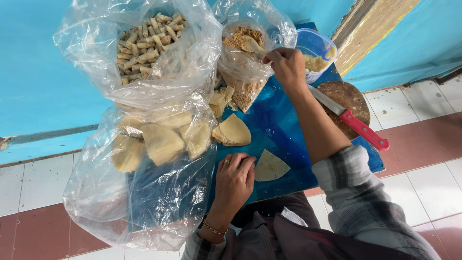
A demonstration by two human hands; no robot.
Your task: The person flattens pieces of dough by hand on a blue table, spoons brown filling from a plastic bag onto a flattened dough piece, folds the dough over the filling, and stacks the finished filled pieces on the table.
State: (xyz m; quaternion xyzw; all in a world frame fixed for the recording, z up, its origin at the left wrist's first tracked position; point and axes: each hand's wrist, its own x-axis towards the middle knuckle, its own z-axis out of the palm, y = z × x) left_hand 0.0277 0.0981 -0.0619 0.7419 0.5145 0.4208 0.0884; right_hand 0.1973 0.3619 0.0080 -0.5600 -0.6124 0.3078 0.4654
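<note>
While the right hand [287,65] reaches to the far edge of the blue board [284,130], it pinches the handle of a pale spoon [252,45] whose bowl sits in the brown crumbly filling [243,36] inside a clear bag [250,58]. Left hand [234,180] rests at the near edge, fingers curled loosely, fingertips touching the flat pastry wrapper [270,167]; it pins the sheet, grasps nothing. A folded stack of wrappers [233,130] lies mid-board just beyond. Big clear bag [144,178] at the left edge holds more wrapper sheets; another bag [144,48] at the far left corner holds finished rolls [147,41]. A plastic tub [315,48] with yellowish paste sits at the far right corner. A red-handled knife [346,115] lies across a round wooden block [347,103] at the right edge, blade pointing toward the right forearm.

Risks, as judgement: a heaped spoon carried from the far bag to the near wrapper could shed crumbs on the board, since the path is long. The bag mouth is floppy and could catch the spoon and tip the filling. The knife blade lies close under the right forearm, so a careless pull back could brush it. The thin wrapper may slide or tear if the left fingertips press unevenly.
</note>
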